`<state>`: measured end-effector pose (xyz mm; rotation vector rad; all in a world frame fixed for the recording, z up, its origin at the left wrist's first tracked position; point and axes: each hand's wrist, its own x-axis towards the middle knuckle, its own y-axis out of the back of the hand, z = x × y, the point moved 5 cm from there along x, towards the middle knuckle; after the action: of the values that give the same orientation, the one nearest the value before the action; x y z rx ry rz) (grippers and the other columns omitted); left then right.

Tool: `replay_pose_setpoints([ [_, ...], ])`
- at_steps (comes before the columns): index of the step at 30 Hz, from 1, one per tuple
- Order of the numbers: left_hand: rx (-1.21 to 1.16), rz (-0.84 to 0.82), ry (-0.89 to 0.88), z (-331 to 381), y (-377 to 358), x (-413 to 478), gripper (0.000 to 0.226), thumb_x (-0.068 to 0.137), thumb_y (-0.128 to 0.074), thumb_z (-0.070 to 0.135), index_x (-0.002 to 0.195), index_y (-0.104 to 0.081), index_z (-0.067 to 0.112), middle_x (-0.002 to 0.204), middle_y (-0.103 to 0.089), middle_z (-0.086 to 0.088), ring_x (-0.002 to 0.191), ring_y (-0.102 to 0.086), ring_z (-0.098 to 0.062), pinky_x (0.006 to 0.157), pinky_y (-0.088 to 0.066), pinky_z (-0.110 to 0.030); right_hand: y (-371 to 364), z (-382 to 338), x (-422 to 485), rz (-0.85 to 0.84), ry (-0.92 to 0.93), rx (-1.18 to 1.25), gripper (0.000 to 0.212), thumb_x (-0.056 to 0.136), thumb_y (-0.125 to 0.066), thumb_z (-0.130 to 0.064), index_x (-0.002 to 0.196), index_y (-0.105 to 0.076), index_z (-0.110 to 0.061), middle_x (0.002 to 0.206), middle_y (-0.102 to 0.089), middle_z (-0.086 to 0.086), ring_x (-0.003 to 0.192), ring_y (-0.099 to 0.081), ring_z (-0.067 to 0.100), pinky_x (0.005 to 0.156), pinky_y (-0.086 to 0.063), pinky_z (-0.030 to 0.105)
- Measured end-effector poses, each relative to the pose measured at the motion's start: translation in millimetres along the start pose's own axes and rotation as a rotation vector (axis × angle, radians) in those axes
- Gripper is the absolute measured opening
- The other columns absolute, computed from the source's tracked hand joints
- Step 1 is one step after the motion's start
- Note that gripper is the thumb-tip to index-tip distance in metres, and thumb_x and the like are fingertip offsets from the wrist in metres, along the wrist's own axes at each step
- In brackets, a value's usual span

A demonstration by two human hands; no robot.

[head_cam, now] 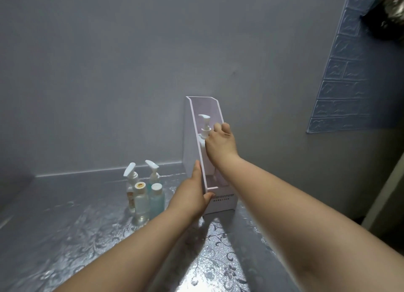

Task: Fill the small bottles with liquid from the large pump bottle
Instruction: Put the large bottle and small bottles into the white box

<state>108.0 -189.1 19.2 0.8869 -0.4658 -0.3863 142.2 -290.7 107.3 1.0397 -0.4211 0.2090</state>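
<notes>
While both bare arms reached forward, the left hand (192, 195) held the tall white box (223, 202) at its near left corner: thumb hooked over the low front lip, fingers laid flat up the outside of the left wall. Box stood upright on the worktop (76, 226), its back against the grey wall (109, 62).

Large pump bottle (205, 125) stood upright inside the box, toward the rear; white pump head and collar showed above the right hand (220, 143), and the spout pointed left. Right hand was inside the box and against the bottle's shoulder, with its fingers curled. Could not tell whether they had closed on the bottle or on the box's right wall; the back of the hand hid the contact.

Four small bottles (141, 202) clustered on the worktop just left of the box, apart from it. Two pump-topped ones behind, two capped ones in front, the front right one tinted blue-green. Worktop surface silvery, floral-patterned. Blue brick-pattern panel (345, 73) on the wall at upper right.
</notes>
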Motion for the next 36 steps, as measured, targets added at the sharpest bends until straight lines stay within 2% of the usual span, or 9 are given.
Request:
replay_pose_setpoints([
  [9,-0.008,-0.028,0.007,4,3,-5,0.096,0.092,-0.062,0.033,0.154,0.01,0.021,0.138,-0.054,-0.015,0.115,-0.058,-0.03,0.095,-0.045,-0.035,-3,-12,9,-0.078,0.029,-0.226,0.033,0.079,-0.053,-0.008,0.107,-0.061,-0.023,0.101,-0.061,-0.002,0.102,-0.05,0.022,0.098,-0.028,0.03],
  [13,-0.006,-0.029,0.016,6,5,-7,0.094,0.092,-0.061,0.032,0.154,0.008,0.021,0.13,-0.058,-0.018,0.113,-0.057,-0.033,0.089,-0.044,-0.035,-10,-15,7,-0.176,0.015,-0.256,0.034,0.082,-0.053,-0.017,0.114,-0.06,-0.024,0.114,-0.054,0.002,0.112,-0.043,0.023,0.101,-0.026,0.031],
  [17,-0.019,-0.04,0.048,7,7,-9,0.094,0.092,-0.062,0.029,0.154,0.008,0.021,0.128,-0.057,-0.021,0.113,-0.057,-0.036,0.086,-0.044,-0.035,3,-13,-3,-0.192,-0.016,-0.029,0.042,0.087,-0.048,-0.013,0.129,-0.051,-0.018,0.125,-0.053,0.006,0.119,-0.046,0.025,0.1,-0.032,0.032],
  [21,-0.03,-0.102,0.093,7,12,-12,0.097,0.09,-0.065,0.034,0.154,0.006,0.016,0.133,-0.054,-0.021,0.118,-0.053,-0.037,0.086,-0.043,-0.033,27,-2,-18,-0.198,-0.178,0.375,0.028,0.087,-0.049,-0.004,0.113,-0.06,-0.008,0.12,-0.056,0.011,0.111,-0.056,0.031,0.088,-0.045,0.031],
  [25,-0.061,-0.088,0.06,7,36,-26,0.087,0.089,-0.066,0.04,0.154,-0.014,0.015,0.145,-0.046,-0.012,0.13,-0.047,-0.029,0.097,-0.041,-0.032,55,-2,-29,0.004,-0.266,0.701,0.031,0.086,-0.053,-0.007,0.114,-0.066,-0.012,0.118,-0.064,0.008,0.111,-0.058,0.027,0.092,-0.048,0.029],
  [28,-0.189,0.001,0.02,-1,60,-40,0.062,0.088,-0.068,0.03,0.143,-0.042,0.017,0.138,-0.055,-0.004,0.117,-0.059,-0.02,0.1,-0.047,-0.035,73,-16,-40,0.073,-0.224,0.893,0.027,0.087,-0.057,-0.01,0.11,-0.07,-0.016,0.112,-0.069,0.002,0.103,-0.062,0.019,0.089,-0.046,0.021],
  [31,-0.284,0.187,-0.005,-14,91,-54,0.031,0.087,-0.068,0.022,0.118,-0.064,0.019,0.104,-0.07,0.004,0.087,-0.066,-0.014,0.087,-0.052,-0.029,73,-40,-46,-0.021,-0.179,1.018,0.023,0.085,-0.062,-0.012,0.106,-0.071,-0.012,0.104,-0.071,0.004,0.086,-0.058,0.011,0.08,-0.044,0.019],
  [33,-0.249,0.328,-0.008,-26,113,-61,0.02,0.086,-0.068,0.02,0.105,-0.067,0.023,0.088,-0.068,0.01,0.073,-0.063,-0.011,0.078,-0.049,-0.023,70,-54,-44,-0.085,-0.158,1.06,0.021,0.083,-0.065,-0.015,0.102,-0.072,-0.01,0.098,-0.072,0.008,0.082,-0.058,0.013,0.08,-0.048,0.025],
  [36,-0.181,0.474,0.053,-49,140,-62,0.017,0.083,-0.067,0.019,0.1,-0.064,0.02,0.09,-0.063,0.004,0.076,-0.056,-0.016,0.076,-0.043,-0.025,63,-74,-39,-0.187,-0.131,1.033,0.019,0.082,-0.068,-0.029,0.088,-0.071,-0.012,0.077,-0.063,0.006,0.076,-0.056,0.017,0.065,-0.042,0.023],
])
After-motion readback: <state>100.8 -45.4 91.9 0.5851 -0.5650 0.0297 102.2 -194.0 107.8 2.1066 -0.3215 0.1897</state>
